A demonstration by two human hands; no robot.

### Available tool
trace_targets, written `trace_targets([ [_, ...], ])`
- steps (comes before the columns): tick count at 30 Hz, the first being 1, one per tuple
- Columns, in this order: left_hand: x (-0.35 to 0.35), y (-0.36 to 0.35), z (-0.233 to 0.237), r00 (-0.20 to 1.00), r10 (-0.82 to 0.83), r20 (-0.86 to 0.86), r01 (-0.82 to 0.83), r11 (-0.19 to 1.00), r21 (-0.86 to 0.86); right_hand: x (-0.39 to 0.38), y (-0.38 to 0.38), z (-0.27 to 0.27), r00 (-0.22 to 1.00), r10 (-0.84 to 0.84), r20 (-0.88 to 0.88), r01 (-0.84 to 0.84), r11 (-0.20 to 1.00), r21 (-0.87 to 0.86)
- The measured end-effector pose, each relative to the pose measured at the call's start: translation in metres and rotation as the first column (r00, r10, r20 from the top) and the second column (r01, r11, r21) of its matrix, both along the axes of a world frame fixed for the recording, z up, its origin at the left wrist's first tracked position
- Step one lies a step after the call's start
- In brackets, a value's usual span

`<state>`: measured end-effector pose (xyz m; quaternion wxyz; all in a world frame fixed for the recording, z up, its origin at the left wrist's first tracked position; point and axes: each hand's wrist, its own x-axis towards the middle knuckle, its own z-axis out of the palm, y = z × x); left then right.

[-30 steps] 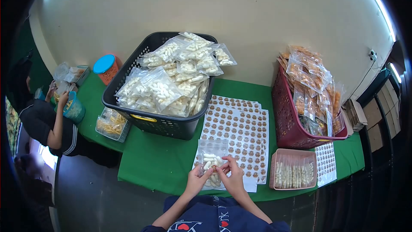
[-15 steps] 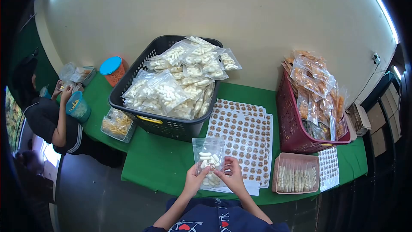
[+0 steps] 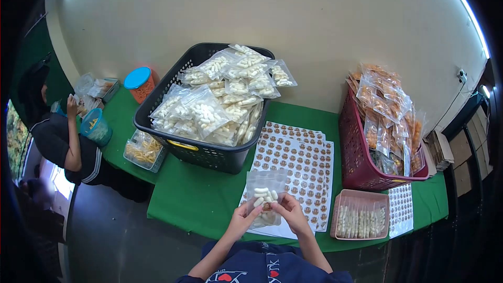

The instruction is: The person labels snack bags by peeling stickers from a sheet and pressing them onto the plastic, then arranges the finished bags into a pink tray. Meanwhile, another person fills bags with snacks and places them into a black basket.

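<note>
A clear plastic bag (image 3: 266, 181) of white, finger-shaped snack pieces stands upright between my hands, above the front of the table. My left hand (image 3: 242, 222) grips its lower left side, the thumb lying across the front. On the right side my right hand (image 3: 295, 217) pinches the bag, its thumb at a small brown round sticker (image 3: 267, 206) on the bag's face. The fingers behind the bag are partly hidden. Sheets of the same brown stickers (image 3: 293, 160) lie beneath and behind it on the green cloth.
A black basket (image 3: 209, 154) heaped with similar bags stands at back left. To the right are a maroon basket (image 3: 361, 152) of orange snack bags and a pink tray (image 3: 361, 236) of filled bags. A co-worker (image 3: 65, 149) stands at the left by a blue tub (image 3: 99, 133).
Both my hands and the bag have shifted slightly right. My right thumb now lies at the sticker's edge, leaving more of it showing. The co-worker's hand has risen.
</note>
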<state>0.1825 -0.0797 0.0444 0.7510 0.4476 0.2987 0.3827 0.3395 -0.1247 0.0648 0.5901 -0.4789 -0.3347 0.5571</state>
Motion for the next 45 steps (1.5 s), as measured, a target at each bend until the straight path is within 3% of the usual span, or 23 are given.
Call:
trace_targets([
  [8,0.002,0.005,0.001,0.994,-0.040,-0.101,0.046,0.997,0.067,-0.016,-0.002,-0.003,0.946,-0.246,0.209,0.227,0.968,0.109],
  [11,-0.002,0.006,0.003,0.988,-0.037,-0.151,0.063,0.982,0.175,-0.015,-0.004,-0.002,0.959,-0.242,0.150,0.231,0.969,0.087],
  [14,-0.004,0.008,-0.008,0.994,-0.047,-0.094,0.067,0.973,0.220,-0.016,-0.005,-0.001,0.957,-0.245,0.154,0.230,0.967,0.108],
  [20,0.004,0.001,0.009,0.997,0.042,-0.062,-0.037,0.995,0.089,-0.023,-0.003,0.001,0.968,-0.220,0.118,0.212,0.974,0.076],
  [23,0.009,0.001,-0.006,0.983,0.130,-0.134,-0.101,0.974,0.205,-0.029,-0.004,-0.004,0.954,-0.252,0.163,0.234,0.964,0.125],
  [26,0.010,0.003,-0.008,0.981,0.088,-0.173,-0.043,0.968,0.247,-0.027,-0.005,-0.010,0.936,-0.297,0.190,0.272,0.951,0.147],
  [35,0.005,0.000,0.001,0.998,-0.032,-0.059,0.029,0.999,-0.041,-0.022,-0.002,-0.010,0.944,-0.307,0.121,0.304,0.952,0.039],
  [38,0.010,-0.002,-0.004,0.998,0.039,-0.045,-0.038,0.999,0.032,-0.018,0.001,-0.009,0.959,-0.263,0.110,0.265,0.964,-0.007],
  [41,0.011,0.001,-0.009,0.990,0.042,-0.134,-0.033,0.997,0.073,-0.028,0.004,-0.014,0.939,-0.309,0.152,0.296,0.950,0.100],
  [45,0.011,0.003,-0.006,0.996,0.002,-0.093,0.004,0.998,0.066,-0.018,0.002,-0.017,0.966,-0.208,0.155,0.207,0.978,0.025],
])
